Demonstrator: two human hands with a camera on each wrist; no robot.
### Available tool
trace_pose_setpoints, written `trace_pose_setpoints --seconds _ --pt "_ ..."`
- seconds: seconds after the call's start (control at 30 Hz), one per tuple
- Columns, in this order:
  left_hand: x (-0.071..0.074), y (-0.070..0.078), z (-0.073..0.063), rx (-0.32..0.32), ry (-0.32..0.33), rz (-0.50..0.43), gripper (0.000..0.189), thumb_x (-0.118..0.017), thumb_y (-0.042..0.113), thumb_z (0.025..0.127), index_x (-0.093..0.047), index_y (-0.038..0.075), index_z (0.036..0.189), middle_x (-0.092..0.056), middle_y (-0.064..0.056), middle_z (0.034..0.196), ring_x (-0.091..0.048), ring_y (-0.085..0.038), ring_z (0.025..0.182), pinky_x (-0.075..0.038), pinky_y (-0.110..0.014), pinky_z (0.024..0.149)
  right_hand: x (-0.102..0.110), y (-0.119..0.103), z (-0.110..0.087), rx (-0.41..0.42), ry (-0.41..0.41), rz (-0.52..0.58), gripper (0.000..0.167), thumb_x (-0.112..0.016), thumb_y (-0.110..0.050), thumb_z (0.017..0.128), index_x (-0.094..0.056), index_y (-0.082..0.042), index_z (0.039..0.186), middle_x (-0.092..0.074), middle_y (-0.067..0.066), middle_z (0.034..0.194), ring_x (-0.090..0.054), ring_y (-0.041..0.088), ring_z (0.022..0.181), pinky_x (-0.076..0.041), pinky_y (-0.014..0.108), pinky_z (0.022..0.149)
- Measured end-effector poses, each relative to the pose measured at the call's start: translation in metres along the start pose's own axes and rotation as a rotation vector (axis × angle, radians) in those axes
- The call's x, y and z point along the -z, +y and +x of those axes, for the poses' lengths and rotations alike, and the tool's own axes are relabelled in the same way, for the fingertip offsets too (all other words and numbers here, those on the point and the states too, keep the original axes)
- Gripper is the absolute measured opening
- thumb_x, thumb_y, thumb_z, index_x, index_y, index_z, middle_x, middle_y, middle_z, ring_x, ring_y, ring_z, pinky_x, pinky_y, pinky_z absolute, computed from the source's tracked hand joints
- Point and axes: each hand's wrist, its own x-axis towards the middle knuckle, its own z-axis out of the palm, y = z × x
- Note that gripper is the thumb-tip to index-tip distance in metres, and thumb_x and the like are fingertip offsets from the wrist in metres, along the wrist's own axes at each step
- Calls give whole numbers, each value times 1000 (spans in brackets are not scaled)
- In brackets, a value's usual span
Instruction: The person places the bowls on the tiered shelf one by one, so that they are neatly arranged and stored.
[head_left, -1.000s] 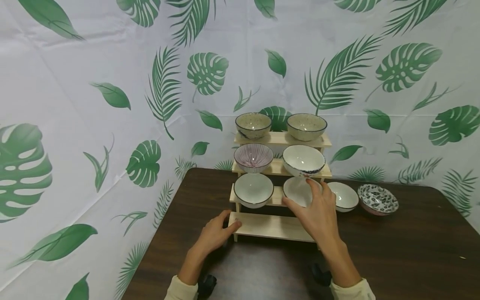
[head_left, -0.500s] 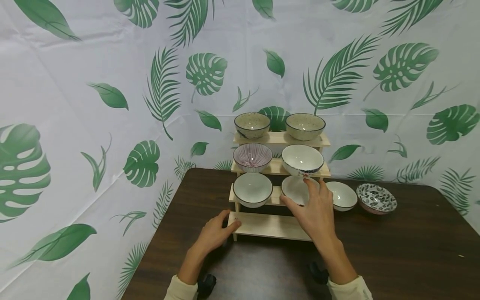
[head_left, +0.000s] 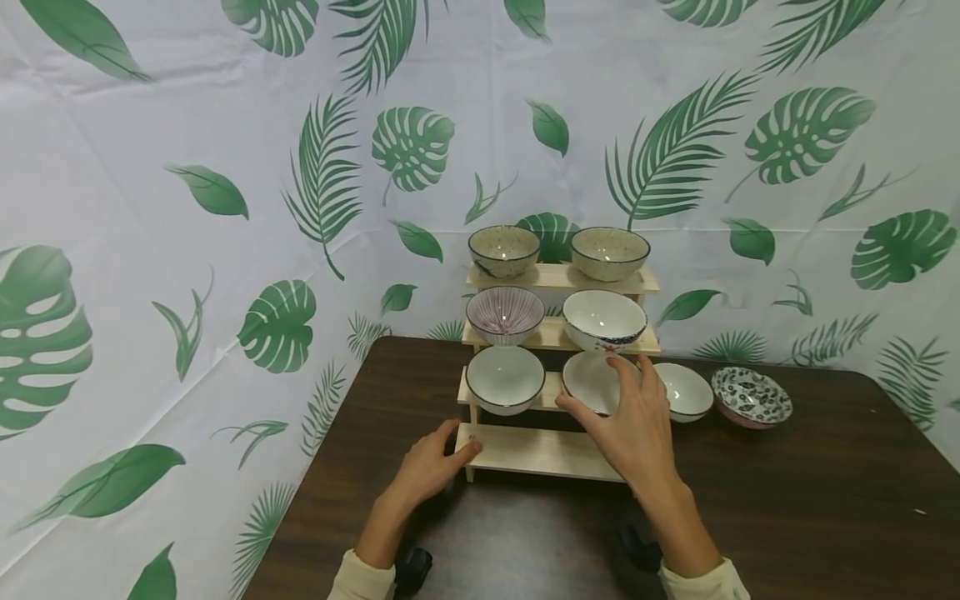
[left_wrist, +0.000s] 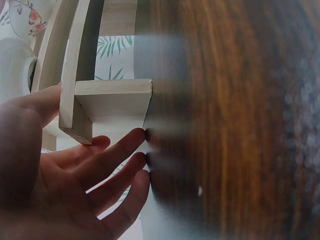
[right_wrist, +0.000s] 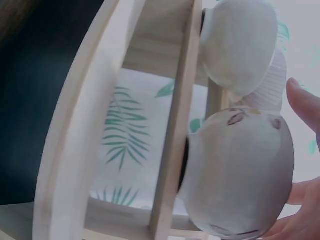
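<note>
In the head view, a wooden tiered stand (head_left: 543,452) carries bowls in pairs on its upper three tiers. My left hand (head_left: 429,462) grips the left end of the lowest tier, thumb on top; the left wrist view shows the other fingers (left_wrist: 120,155) reaching beneath, tips down by the tabletop. My right hand (head_left: 636,429) is spread over the white dark-rimmed bowl (head_left: 592,385) at the right of the second tier. In the right wrist view, the thumb (right_wrist: 302,100) stands apart from that bowl, while other fingers are at its far side, partly hidden.
A matching white bowl (head_left: 506,379) sits left on the same tier. Above stand a purple-striped bowl (head_left: 506,312), a white patterned bowl (head_left: 604,318) and two speckled bowls. On the dark table (head_left: 825,483), right of the stand, are a white bowl (head_left: 686,393) and a black-patterned bowl (head_left: 750,398).
My right thumb has shifted slightly left, away from the bowl's rim, and the hand has spread a little. The left hand keeps its place on the stand.
</note>
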Motion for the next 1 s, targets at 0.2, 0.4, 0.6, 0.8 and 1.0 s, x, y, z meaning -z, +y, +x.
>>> trace_pose_setpoints --seconds 0.2,0.4,0.6,0.8,1.0 --pt "-1 0 0 14 2 -6 76 -62 59 97 -50 5 150 -62 -23 142 -60 -46 129 -46 -68 102 7 -3 -5 19 -3 -6 93 -85 -61 76 -54 -8 146 -31 32 161 -29 55 148 -26 78 111" --pt "-2 -1 1 14 2 -12 76 -61 58 97 -50 5 150 -62 -23 142 -60 -46 129 -46 -68 101 17 -8 -9 34 -15 -18 92 -85 -60 77 -54 -10 147 -31 31 161 -28 54 148 -26 76 111" --pt "-1 -1 2 18 4 -13 76 -60 58 97 -50 5 151 -61 -23 143 -59 -46 129 -46 -67 102 34 -10 -11 40 -11 -30 88 -85 -57 79 -55 -7 145 -30 31 161 -25 55 149 -24 77 111" --pt "-2 0 1 16 6 -3 76 -61 59 97 -50 6 150 -62 -23 142 -60 -47 129 -47 -67 102 46 -9 -11 39 -16 -43 86 -84 -55 80 -54 -7 145 -31 32 160 -26 56 148 -22 78 111" --pt "-3 0 2 17 6 -6 76 -63 59 95 -51 7 149 -62 -23 142 -59 -47 129 -46 -68 102 51 -5 -11 36 -35 -37 86 -83 -52 83 -50 -6 149 -31 32 160 -25 56 147 -20 77 110"
